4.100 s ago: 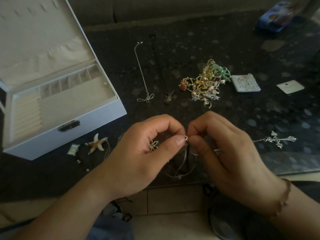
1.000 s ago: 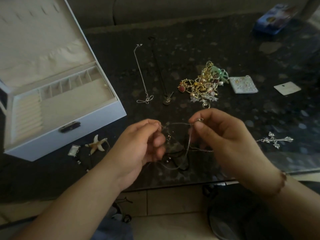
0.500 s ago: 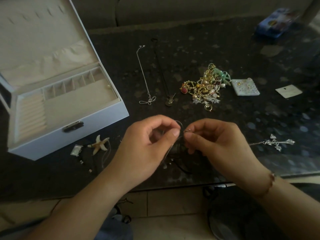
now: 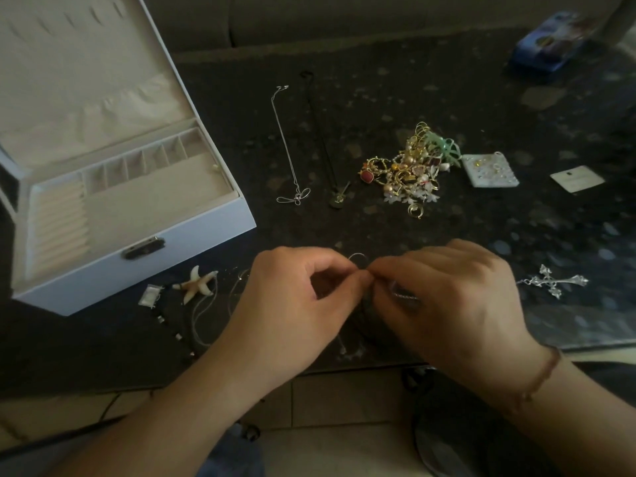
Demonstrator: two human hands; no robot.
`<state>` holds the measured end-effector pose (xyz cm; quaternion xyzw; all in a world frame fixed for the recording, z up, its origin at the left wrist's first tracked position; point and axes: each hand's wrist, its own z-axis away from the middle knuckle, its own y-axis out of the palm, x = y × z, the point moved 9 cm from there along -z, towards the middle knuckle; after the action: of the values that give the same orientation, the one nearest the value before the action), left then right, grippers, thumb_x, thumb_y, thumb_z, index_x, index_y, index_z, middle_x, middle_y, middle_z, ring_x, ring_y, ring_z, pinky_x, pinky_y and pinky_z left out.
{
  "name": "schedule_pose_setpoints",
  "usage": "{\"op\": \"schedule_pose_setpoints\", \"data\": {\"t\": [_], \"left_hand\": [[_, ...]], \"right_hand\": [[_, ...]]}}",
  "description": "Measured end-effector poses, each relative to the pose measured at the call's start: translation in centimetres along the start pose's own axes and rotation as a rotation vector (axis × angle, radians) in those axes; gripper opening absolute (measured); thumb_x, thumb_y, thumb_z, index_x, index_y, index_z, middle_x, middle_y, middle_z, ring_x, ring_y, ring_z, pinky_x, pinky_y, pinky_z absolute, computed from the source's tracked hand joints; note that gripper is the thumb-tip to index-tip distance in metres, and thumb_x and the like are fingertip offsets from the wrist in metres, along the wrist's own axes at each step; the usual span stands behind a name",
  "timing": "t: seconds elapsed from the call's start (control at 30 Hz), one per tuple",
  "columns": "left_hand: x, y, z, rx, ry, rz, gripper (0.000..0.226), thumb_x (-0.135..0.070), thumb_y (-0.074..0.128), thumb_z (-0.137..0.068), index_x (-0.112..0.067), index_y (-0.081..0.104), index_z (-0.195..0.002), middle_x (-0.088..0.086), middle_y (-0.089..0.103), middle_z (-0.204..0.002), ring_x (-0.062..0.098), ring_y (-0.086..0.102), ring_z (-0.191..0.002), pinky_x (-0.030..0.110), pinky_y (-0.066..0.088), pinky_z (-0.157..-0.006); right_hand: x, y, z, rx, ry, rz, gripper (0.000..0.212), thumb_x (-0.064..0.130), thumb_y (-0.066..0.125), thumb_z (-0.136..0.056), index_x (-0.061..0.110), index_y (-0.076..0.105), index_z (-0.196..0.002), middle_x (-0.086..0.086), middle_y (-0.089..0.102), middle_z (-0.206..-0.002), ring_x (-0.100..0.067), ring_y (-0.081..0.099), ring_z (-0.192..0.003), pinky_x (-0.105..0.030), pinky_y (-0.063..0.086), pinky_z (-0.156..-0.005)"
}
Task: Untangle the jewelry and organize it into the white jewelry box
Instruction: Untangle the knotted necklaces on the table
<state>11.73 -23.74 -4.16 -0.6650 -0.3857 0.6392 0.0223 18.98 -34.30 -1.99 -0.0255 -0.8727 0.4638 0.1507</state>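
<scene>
- White jewelry box [image 4: 192, 242]: landmark item; open, lid tilted back, cream-lined tray with a row of small compartments and ring rolls showing. One small pale piece seems to lie at the tray's right edge; the rest of the tray looks unfilled, so the sorting is judged barely begun.
- Left hand [image 4: 292, 304]: right of the box's front corner, thumb and forefinger pressed together in a pinch on a thin chain [image 4: 358, 258].
- Right hand [image 4: 447, 297]: farther right of the box, fingertips meeting the left hand's, pinching the same chain; likely held close so a knot can be picked apart.
- Chain: a small loop rises between the two pinches; the rest is hidden under the hands.
- Starfish pendant [image 4: 198, 284]: just below the box's front wall, its cord trailing toward the left hand.
- Silver necklace [image 4: 285, 146] and dark cord necklace [image 4: 323, 142]: right of the box, laid straight and apart, apparently already freed.
- Gold tangle [image 4: 409, 170]: well right of the box, earrings and beads in one heap, awaiting sorting.
- Earring card [image 4: 490, 170]: just beyond the heap.
- Cross pendant [image 4: 550, 282]: far right of the box, beside the right hand.
</scene>
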Motion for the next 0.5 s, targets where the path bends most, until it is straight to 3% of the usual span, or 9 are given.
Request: {"op": "schedule_pose_setpoints", "data": {"t": [0.1,0.23,0.33,0.43,0.5], "left_hand": [[0.2,0.2,0.1,0.015,-0.030,0.004,0.009,-0.022,0.070,-0.087,-0.025,0.078,-0.085,-0.014,0.072,-0.073,0.006,0.069,-0.068,0.027,0.056,-0.060],[0.6,0.1,0.0,0.019,-0.074,-0.003,0.008,-0.024,0.070,-0.083,-0.026,0.078,-0.081,-0.015,0.071,-0.069,0.004,0.068,-0.062,0.017,0.052,-0.054],[1.0,0.3,-0.1,0.057,-0.091,-0.045,0.009,-0.022,0.071,-0.085,-0.025,0.077,-0.080,-0.014,0.071,-0.068,0.003,0.067,-0.062,0.018,0.053,-0.055],[1.4,0.3,-0.2,0.107,-0.123,-0.042,0.009,-0.022,0.070,-0.087,-0.026,0.076,-0.081,-0.014,0.070,-0.068,0.003,0.067,-0.063,0.014,0.050,-0.055],[1.5,0.1,-0.4,0.137,-0.125,-0.013,0.009,-0.025,0.067,-0.087,-0.027,0.074,-0.082,-0.014,0.070,-0.071,0.004,0.067,-0.068,0.014,0.050,-0.059]], "right_hand": [[0.4,0.2,0.0,0.008,-0.055,0.049,0.018,0.028,0.060,-0.092,0.019,0.075,-0.089,0.002,0.071,-0.074,-0.022,0.067,-0.062,-0.036,0.047,-0.055],[0.7,0.4,0.2,0.033,-0.121,0.106,0.016,0.024,0.060,-0.094,0.018,0.074,-0.088,0.001,0.070,-0.075,-0.024,0.065,-0.061,-0.036,0.045,-0.054],[0.7,0.9,0.2,0.080,-0.133,0.109,0.014,0.026,0.062,-0.093,0.019,0.073,-0.091,0.002,0.071,-0.078,-0.023,0.066,-0.063,-0.035,0.044,-0.054],[-0.5,1.1,0.0,0.108,0.016,-0.068,0.021,0.041,0.060,-0.090,0.026,0.072,-0.099,0.009,0.072,-0.086,-0.016,0.068,-0.075,-0.037,0.052,-0.060],[-2.3,1.7,-0.1,0.173,0.244,-0.245,0.044,0.058,0.061,-0.081,0.032,0.065,-0.116,0.016,0.068,-0.099,-0.006,0.065,-0.089,-0.031,0.056,-0.073]]}}
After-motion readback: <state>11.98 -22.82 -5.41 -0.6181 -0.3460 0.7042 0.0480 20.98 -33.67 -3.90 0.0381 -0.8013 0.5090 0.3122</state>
